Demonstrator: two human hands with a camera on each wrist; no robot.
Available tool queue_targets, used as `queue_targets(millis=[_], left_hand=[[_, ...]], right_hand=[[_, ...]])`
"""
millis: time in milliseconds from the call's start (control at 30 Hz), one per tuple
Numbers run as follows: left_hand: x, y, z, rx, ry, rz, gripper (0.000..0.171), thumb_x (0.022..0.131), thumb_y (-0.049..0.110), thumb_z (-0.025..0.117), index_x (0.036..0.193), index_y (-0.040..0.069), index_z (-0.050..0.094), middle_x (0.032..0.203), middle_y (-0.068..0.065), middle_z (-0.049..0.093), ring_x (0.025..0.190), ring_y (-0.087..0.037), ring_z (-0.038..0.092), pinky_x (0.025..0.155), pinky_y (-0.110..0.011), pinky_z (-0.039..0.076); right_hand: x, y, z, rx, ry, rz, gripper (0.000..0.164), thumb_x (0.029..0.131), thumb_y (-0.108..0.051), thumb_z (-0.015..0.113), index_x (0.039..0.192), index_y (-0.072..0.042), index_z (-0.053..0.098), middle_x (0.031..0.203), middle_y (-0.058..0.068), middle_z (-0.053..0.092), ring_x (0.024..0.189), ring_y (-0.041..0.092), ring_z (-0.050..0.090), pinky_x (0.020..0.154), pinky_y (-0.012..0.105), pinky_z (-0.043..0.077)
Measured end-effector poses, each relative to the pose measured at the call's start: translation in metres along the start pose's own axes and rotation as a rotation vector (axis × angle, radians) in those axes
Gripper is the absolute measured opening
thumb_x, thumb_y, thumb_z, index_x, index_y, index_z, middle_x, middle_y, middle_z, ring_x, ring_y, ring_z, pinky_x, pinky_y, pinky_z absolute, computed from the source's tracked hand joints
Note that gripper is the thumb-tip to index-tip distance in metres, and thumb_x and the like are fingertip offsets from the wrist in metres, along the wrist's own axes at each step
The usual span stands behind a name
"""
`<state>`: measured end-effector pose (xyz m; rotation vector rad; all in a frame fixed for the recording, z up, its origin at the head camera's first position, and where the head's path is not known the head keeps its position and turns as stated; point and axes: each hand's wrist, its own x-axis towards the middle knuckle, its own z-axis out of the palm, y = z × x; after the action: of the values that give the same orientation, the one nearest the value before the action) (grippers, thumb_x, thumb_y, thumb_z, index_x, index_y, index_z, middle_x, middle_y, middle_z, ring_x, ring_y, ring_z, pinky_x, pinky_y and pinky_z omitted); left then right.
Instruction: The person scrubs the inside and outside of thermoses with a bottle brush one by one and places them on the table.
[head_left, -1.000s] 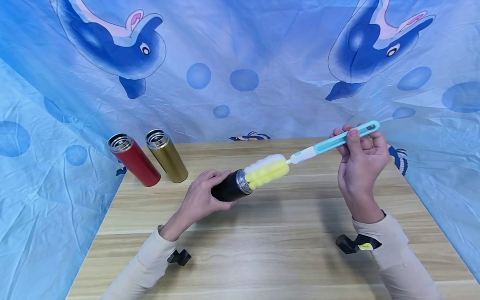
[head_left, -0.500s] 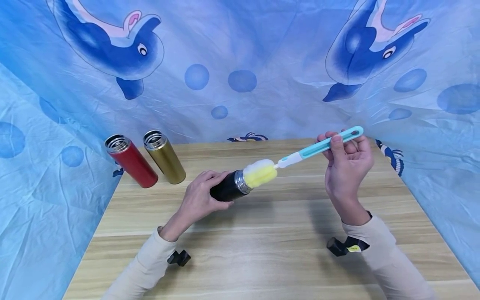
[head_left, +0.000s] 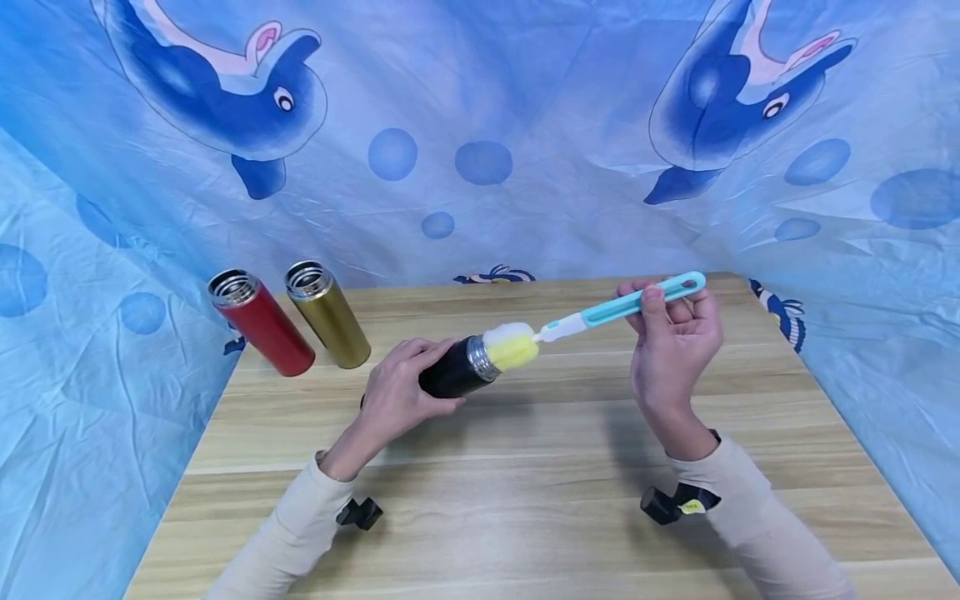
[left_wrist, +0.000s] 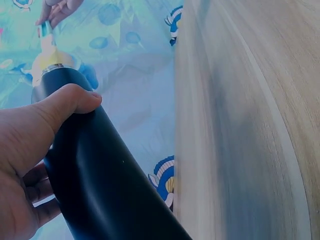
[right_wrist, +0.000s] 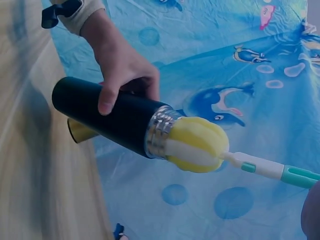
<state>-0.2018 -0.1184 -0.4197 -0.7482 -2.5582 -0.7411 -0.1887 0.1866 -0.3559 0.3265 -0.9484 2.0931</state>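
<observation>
Above the worktop (head_left: 487, 517), the left hand (head_left: 401, 382) curls its fingers round one black bottle (head_left: 452, 372), its long axis slanting, mouth to the right. The right hand's (head_left: 672, 354) fingers pinch one sponge brush (head_left: 592, 317), its head pointing left, partly inside that mouth. Two bottles stand at left: one red bottle (head_left: 272, 331), one gold bottle (head_left: 334, 321).
</observation>
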Motion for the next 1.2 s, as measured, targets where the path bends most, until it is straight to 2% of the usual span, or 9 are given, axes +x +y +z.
queue_targets(millis=[133,300,433,533,767,1067,1200], left_hand=[[0.001,0.003,-0.001,0.005,-0.007,0.016,0.081,0.06,0.037,0.098,0.132,0.014,0.07,0.113,-0.005,0.07,0.104,-0.024,0.065,0.077,-0.044,0.059],[0.003,0.005,-0.001,-0.004,0.0,0.008,0.08,0.059,0.035,0.098,0.131,0.013,0.071,0.114,-0.005,0.07,0.105,-0.023,0.065,0.077,-0.045,0.059],[0.003,0.005,-0.001,-0.009,-0.004,0.004,0.078,0.059,0.033,0.099,0.128,0.012,0.071,0.116,-0.007,0.072,0.105,-0.025,0.066,0.079,-0.046,0.059],[0.003,0.005,-0.002,-0.032,-0.028,0.001,0.077,0.059,0.032,0.099,0.128,0.01,0.071,0.118,-0.008,0.072,0.107,-0.027,0.067,0.083,-0.047,0.059],[0.005,0.009,-0.007,-0.095,-0.072,-0.009,0.078,0.058,0.031,0.1,0.127,0.012,0.071,0.117,-0.006,0.073,0.108,-0.026,0.066,0.087,-0.048,0.057],[0.006,0.012,-0.005,-0.088,-0.069,-0.03,0.078,0.058,0.032,0.1,0.127,0.012,0.07,0.117,-0.006,0.072,0.108,-0.025,0.066,0.087,-0.047,0.057],[0.006,0.011,-0.004,-0.103,-0.071,-0.018,0.078,0.058,0.032,0.1,0.127,0.012,0.07,0.116,-0.005,0.072,0.108,-0.024,0.066,0.087,-0.047,0.057]], right_hand=[[-0.004,0.002,0.001,0.008,0.018,0.023,0.016,0.091,0.016,0.063,0.104,0.012,0.054,0.088,0.027,0.071,0.078,0.032,0.076,0.078,0.043,0.06],[-0.006,0.003,0.001,0.011,0.011,0.006,0.018,0.091,0.015,0.064,0.105,0.017,0.052,0.088,0.028,0.071,0.077,0.033,0.075,0.077,0.043,0.06],[-0.008,0.004,-0.001,-0.004,0.008,0.017,0.018,0.091,0.013,0.066,0.104,0.014,0.054,0.088,0.026,0.072,0.079,0.032,0.076,0.079,0.043,0.06],[-0.01,0.005,-0.004,0.014,-0.018,0.037,0.014,0.092,0.015,0.063,0.104,0.011,0.055,0.088,0.025,0.072,0.08,0.032,0.076,0.08,0.042,0.06],[-0.009,0.007,-0.006,0.126,-0.121,0.065,0.012,0.094,0.018,0.056,0.105,0.013,0.054,0.09,0.027,0.071,0.081,0.034,0.075,0.08,0.043,0.06],[-0.014,0.013,-0.005,0.099,-0.08,0.062,0.012,0.093,0.018,0.058,0.103,0.014,0.054,0.09,0.027,0.072,0.08,0.033,0.076,0.08,0.043,0.06],[-0.017,0.015,-0.006,0.098,-0.101,0.08,0.013,0.094,0.017,0.058,0.105,0.012,0.053,0.092,0.026,0.072,0.082,0.032,0.076,0.082,0.043,0.06]])
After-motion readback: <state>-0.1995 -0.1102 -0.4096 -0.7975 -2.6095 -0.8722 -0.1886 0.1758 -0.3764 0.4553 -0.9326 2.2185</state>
